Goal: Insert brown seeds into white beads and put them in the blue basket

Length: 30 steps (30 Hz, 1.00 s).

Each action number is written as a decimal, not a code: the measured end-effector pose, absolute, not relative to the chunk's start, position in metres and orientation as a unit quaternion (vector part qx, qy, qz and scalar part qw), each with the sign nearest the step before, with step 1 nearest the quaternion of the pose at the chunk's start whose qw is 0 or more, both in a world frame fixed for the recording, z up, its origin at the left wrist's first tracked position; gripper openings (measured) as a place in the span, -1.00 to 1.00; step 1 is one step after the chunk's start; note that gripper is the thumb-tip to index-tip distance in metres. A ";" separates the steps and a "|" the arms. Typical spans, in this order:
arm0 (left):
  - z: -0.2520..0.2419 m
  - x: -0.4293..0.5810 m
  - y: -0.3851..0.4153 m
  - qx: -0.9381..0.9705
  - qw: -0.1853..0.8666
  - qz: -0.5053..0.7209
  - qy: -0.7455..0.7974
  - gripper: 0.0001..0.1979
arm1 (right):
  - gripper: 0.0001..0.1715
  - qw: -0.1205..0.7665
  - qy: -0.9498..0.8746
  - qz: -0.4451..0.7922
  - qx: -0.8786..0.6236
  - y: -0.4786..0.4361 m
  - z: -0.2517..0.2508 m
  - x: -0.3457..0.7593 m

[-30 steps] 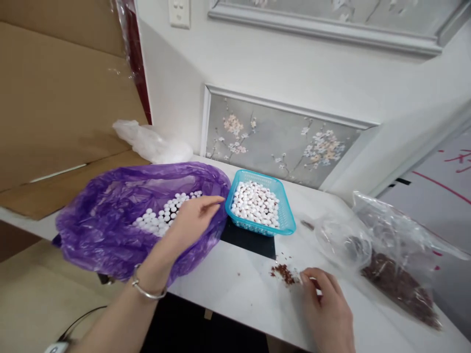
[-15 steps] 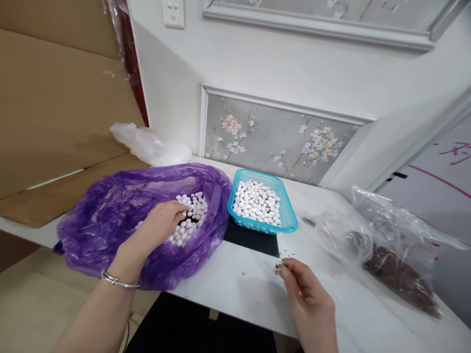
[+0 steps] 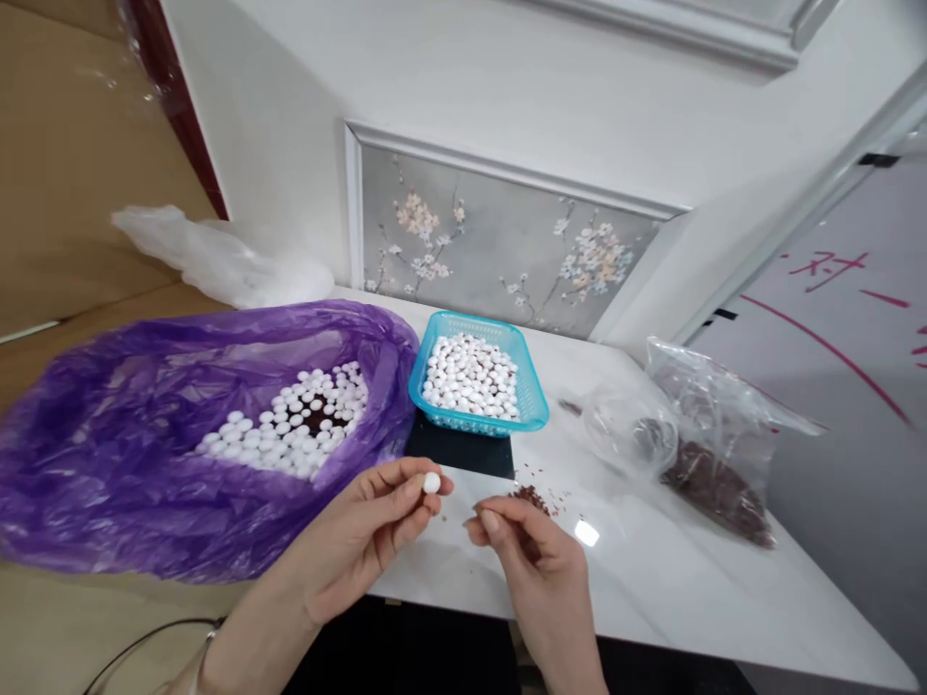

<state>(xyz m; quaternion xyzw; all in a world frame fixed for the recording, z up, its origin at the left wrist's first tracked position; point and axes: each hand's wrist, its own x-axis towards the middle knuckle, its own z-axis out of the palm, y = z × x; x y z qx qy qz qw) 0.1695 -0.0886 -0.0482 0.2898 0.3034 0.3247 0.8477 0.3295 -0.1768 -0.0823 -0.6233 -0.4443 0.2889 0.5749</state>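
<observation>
A small white ball (image 3: 432, 483) is pinched between the thumb and fingers of my left hand (image 3: 380, 516), above the table's front part. Just right of it, my right hand (image 3: 540, 555) is closed in a pinch; whatever lies between its fingertips is too small to make out. Behind that hand lies a little pile of reddish-brown bits (image 3: 532, 497), some scattered. To the left, an open purple plastic bag (image 3: 145, 415) holds many white balls (image 3: 279, 434). Farther back stands a turquoise basket (image 3: 536, 401) filled with white balls (image 3: 470, 376), several showing brown spots.
On the right stand a clear plastic container (image 3: 630, 434) and a clear zip bag (image 3: 724, 483) with brown contents. A black mat (image 3: 463, 454) lies partly under the basket. Crumpled white plastic (image 3: 224, 265) sits behind the purple bag, near cardboard (image 3: 65, 174). A wall rises behind.
My left hand has come out of the purple bag with a white ball and moved right, close to my right hand. My right hand has left the brown pile. The view has shifted right.
</observation>
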 end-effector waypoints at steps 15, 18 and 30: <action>-0.076 0.184 -0.085 0.380 0.823 0.295 0.302 -0.82 | -0.95 0.629 -0.409 0.375 -0.544 -0.174 -0.085 0.333; -0.077 0.184 -0.084 0.395 0.812 0.307 0.300 -0.83 | -0.93 0.642 -0.373 0.414 -0.526 -0.175 -0.084 0.327; -0.078 0.184 -0.083 0.438 0.803 0.317 0.250 -0.85 | -0.87 0.662 -0.405 0.396 -0.491 -0.172 -0.078 0.318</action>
